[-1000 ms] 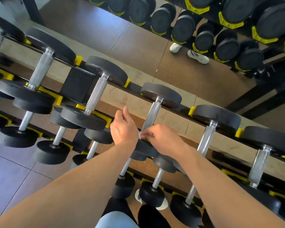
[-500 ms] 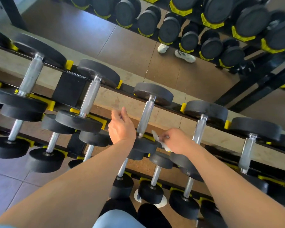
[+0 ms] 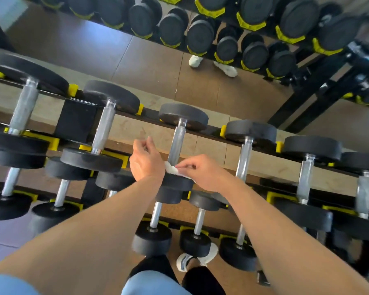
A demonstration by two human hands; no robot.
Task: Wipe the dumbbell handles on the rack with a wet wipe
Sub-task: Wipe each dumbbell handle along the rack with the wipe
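White wet wipe [image 3: 172,169] crumpled against lower end of knurled steel dumbbell handle [image 3: 178,143] on rack [image 3: 213,131]

Gym free-weights area: tiered dumbbell rack [image 3: 213,133] with yellow cradles [image 3: 53,143], black rubber dumbbells [image 3: 179,133], wall mirror [image 3: 149,60].
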